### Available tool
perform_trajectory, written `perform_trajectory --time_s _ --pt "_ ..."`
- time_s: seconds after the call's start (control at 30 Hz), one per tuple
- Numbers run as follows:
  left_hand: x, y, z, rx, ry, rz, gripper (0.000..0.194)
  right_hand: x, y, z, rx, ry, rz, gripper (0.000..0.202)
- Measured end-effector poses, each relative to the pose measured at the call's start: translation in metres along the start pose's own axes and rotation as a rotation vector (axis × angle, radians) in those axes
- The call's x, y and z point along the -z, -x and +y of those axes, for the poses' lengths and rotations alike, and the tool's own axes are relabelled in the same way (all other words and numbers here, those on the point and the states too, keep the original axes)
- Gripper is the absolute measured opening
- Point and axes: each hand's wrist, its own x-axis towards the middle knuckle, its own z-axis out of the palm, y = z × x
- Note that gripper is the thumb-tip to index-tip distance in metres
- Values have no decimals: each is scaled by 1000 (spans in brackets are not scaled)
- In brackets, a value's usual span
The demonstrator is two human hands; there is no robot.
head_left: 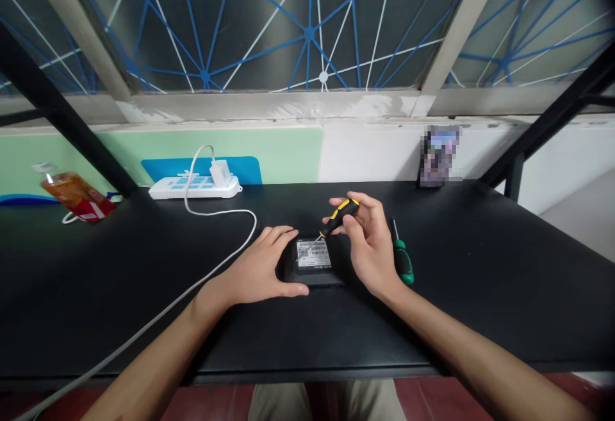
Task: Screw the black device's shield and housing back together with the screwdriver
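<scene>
A small black device (314, 277) with a white printed label lies flat on the black table. My left hand (259, 267) rests around its left side, fingers at the far edge and thumb at the near edge. In my right hand (369, 241) is a black and yellow screwdriver (340, 216), held slanted by its handle. Its thin shaft points down and left, with the tip over the left part of the label; whether it touches cannot be made out. Just right of my right hand lies a green and black screwdriver (402, 261).
A white power strip (192, 188) with a plugged-in charger (220, 173) stands at the back left. Its white cable (192, 288) runs across the table's left side. An orange drink bottle (79, 197) is far left. A phone-like object (437, 158), pixelated, leans on the back wall.
</scene>
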Motion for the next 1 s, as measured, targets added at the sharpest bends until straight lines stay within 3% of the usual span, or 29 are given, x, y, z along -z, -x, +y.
perform_trajectory --time_s 0.37,0.63,1.0 --pt "1 0 0 -10 11 5 94 2 1 4 -16 81 38 32" --pt "0 0 -1 -12 23 10 95 4 2 -1 -30 24 -44 35" --pt "3 0 3 -1 29 5 93 5 0 1 27 90 23 36"
